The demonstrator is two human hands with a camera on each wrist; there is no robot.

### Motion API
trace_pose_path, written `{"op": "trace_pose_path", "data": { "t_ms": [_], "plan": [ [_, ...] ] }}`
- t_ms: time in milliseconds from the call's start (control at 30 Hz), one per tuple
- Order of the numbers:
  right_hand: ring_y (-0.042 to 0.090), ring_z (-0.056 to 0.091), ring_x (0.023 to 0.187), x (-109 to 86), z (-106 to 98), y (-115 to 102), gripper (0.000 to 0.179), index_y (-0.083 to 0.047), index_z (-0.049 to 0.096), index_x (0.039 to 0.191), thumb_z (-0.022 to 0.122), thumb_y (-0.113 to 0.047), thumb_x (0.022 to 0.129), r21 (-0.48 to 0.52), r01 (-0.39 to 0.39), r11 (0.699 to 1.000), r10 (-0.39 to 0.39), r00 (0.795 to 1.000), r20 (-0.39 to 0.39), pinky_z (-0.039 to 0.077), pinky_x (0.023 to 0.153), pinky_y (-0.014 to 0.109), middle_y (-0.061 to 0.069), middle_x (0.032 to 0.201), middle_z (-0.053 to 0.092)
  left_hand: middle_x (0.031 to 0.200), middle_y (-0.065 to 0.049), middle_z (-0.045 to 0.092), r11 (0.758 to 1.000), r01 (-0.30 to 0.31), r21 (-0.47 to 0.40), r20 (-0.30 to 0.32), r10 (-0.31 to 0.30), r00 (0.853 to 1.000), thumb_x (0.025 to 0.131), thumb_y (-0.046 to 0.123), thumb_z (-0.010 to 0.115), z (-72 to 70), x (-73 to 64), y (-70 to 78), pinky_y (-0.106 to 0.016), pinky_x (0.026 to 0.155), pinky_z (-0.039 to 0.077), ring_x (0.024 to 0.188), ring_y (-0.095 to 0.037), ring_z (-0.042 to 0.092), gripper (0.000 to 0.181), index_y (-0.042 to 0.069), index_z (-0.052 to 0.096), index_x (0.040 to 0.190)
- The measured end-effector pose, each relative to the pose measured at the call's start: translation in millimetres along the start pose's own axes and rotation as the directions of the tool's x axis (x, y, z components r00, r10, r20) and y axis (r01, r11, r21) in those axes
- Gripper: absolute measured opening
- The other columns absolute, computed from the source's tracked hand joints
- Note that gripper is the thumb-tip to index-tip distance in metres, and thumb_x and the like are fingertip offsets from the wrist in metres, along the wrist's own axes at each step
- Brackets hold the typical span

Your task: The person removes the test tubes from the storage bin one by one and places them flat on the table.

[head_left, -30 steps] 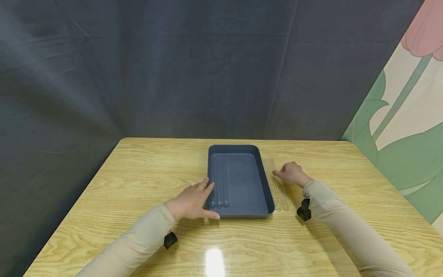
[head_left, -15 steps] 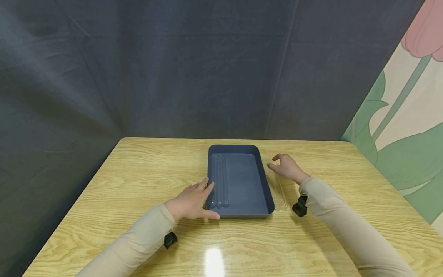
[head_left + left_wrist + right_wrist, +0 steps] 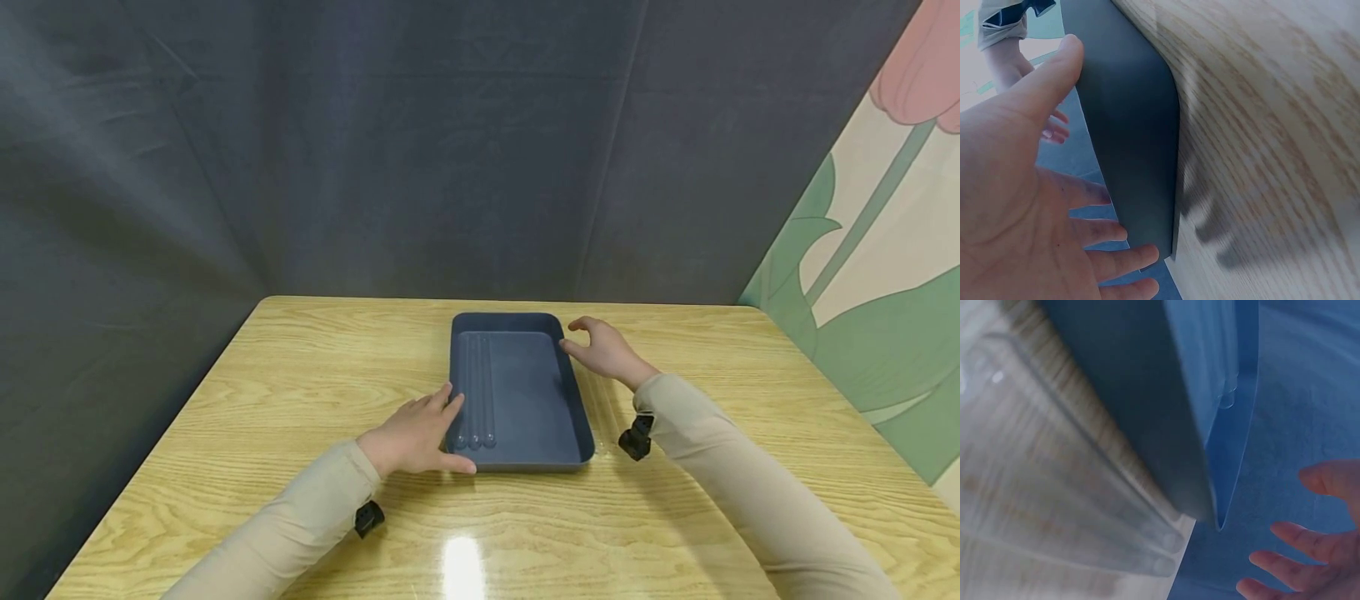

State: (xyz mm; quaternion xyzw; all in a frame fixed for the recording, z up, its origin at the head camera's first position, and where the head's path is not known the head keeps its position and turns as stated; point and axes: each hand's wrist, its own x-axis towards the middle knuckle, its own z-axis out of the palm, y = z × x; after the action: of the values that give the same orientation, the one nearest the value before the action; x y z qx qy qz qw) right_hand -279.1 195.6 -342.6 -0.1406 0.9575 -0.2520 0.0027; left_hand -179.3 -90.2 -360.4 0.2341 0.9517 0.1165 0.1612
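A dark blue-grey rectangular tray (image 3: 525,467) stands on the table. Inside, along its left side, lie three clear glass test tubes (image 3: 476,400) side by side. My left hand (image 3: 412,437) rests at the tray's front left corner, fingers spread over the rim; in the left wrist view its thumb and fingers lie along the wall. On the table just right of the tray are two more clear test tubes (image 3: 1160,564), partly covered by my right arm in the head view. My right hand (image 3: 603,350) hovers by the tray's back right rim, fingers apart, holding nothing.
The wooden table (image 3: 300,375) extends around the tray on all sides. A dark curtain (image 3: 420,167) hangs behind its back edge. To the right is a wall (image 3: 900,242) painted with a pink flower and green leaves.
My right hand has moved left and away from me, from over the test tubes on the table to the tray's back right rim, its fingers spreading. The left hand has stayed put.
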Motion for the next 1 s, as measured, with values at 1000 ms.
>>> {"op": "trace_pose_path", "data": {
  "t_ms": [1000],
  "plan": [
    [0.040, 0.047, 0.124, 16.5, 24.8, -49.5, 0.048, 0.008, 0.046, 0.131, 0.053, -0.022, 0.094, 0.096, 0.058, 0.994, -0.064, 0.996, 0.057, 0.041, 0.101, 0.051, 0.027, 0.133, 0.049, 0.156, -0.020, 0.011, 1.000, 0.005, 0.008, 0.007, -0.005, 1.000, 0.080, 0.061, 0.060, -1.0, 0.0, 0.5, -0.053, 0.113, 0.025, 0.140, -0.039, 0.027, 0.097, 0.006, 0.021, 0.149]
  ]
}}
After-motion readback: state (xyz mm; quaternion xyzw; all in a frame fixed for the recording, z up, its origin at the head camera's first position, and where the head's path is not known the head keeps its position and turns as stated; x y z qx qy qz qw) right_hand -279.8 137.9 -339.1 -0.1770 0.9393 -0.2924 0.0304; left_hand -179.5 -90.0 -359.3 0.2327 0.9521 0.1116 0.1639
